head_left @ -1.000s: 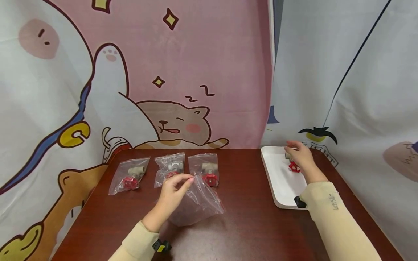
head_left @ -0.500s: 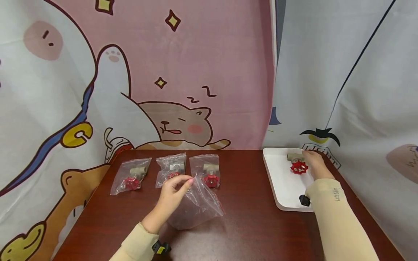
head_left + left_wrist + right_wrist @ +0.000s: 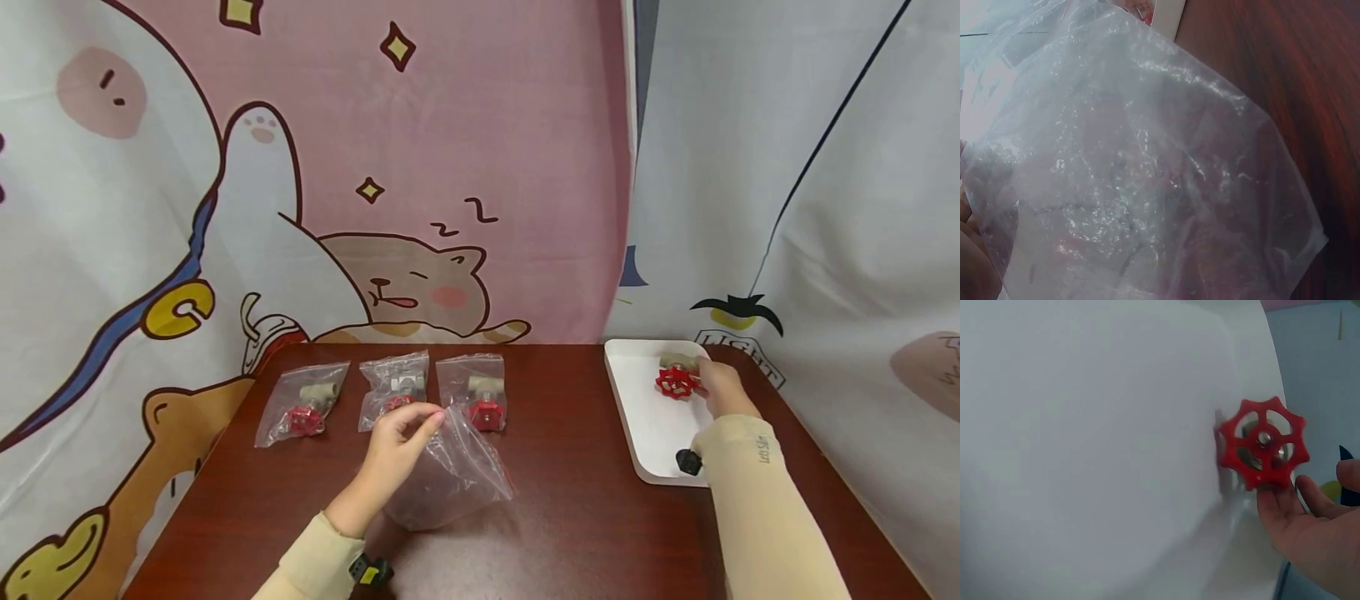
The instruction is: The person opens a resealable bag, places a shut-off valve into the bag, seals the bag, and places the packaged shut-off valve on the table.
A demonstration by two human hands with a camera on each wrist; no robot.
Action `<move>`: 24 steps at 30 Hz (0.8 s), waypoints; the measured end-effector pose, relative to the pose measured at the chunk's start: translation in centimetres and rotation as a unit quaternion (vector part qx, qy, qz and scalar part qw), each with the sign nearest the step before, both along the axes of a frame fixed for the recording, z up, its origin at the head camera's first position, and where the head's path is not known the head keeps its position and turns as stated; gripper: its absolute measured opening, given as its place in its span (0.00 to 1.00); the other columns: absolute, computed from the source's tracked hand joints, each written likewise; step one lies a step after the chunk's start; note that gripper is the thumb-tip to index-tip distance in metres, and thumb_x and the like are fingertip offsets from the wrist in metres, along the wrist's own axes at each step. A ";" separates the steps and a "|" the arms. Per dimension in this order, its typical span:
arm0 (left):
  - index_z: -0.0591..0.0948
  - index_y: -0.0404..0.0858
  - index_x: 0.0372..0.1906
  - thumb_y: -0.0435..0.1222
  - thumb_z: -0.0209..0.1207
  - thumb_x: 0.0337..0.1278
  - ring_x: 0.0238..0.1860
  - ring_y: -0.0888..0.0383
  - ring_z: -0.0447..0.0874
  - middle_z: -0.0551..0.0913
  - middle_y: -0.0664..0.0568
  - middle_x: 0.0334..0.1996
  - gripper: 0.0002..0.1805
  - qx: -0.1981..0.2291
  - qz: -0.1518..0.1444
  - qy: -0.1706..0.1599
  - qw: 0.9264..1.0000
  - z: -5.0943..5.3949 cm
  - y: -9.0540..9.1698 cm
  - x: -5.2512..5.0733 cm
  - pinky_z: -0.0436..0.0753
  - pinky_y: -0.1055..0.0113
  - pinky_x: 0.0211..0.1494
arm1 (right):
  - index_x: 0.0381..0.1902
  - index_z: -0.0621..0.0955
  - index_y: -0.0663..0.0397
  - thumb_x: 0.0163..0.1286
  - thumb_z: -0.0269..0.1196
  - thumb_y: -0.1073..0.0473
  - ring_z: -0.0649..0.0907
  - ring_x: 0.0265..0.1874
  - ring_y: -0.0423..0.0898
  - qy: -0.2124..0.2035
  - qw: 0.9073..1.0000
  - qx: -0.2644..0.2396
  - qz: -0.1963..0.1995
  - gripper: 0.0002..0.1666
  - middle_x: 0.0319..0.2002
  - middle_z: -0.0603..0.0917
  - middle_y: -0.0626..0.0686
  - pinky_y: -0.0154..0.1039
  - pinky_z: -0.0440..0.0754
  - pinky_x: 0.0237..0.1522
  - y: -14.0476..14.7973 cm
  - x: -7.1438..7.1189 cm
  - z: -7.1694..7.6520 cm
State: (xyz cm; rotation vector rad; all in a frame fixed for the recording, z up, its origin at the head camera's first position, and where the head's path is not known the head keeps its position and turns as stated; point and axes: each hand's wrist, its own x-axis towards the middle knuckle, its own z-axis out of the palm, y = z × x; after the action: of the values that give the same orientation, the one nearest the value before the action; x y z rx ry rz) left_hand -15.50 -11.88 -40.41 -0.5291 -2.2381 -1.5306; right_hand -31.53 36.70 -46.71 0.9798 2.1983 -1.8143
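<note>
My left hand (image 3: 401, 442) pinches the top edge of a clear zip bag (image 3: 450, 479), which hangs over the table and fills most of the left wrist view. No valve shows inside that bag. At the right, a gate valve with a red handwheel (image 3: 676, 383) and a beige body (image 3: 678, 361) lies at the far end of a white tray (image 3: 652, 442). My right hand (image 3: 723, 390) is at the valve's right side. In the right wrist view its fingertips (image 3: 1270, 501) touch under the handwheel, while the thumb (image 3: 1350, 475) stands apart from it.
Three bagged valves lie in a row at the back left: a left one (image 3: 306, 408), a middle one (image 3: 405, 383) and a right one (image 3: 486, 400). The brown table (image 3: 570, 517) ends against a printed cloth backdrop (image 3: 525, 167).
My right hand moved off the top of the valve to its right side, and the valve has shifted slightly left in the tray. The left hand and zip bag stay nearly still.
</note>
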 end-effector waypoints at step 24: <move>0.84 0.31 0.35 0.27 0.61 0.57 0.28 0.56 0.84 0.86 0.44 0.27 0.04 0.008 -0.012 -0.008 1.000 -0.1 0.1 0.0 0.82 0.69 0.31 | 0.74 0.43 0.33 0.73 0.51 0.51 0.58 0.68 0.41 -0.026 0.940 -0.332 -0.075 0.41 0.48 0.64 0.46 0.38 0.61 0.69 -0.6 0.9 0.2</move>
State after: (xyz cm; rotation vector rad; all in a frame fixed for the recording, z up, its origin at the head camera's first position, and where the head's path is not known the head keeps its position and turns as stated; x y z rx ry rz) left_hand -15.50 -11.75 -40.53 -0.5422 -2.2364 -1.5693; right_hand -30.62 36.06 -46.52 1.0232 1.3246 -2.3160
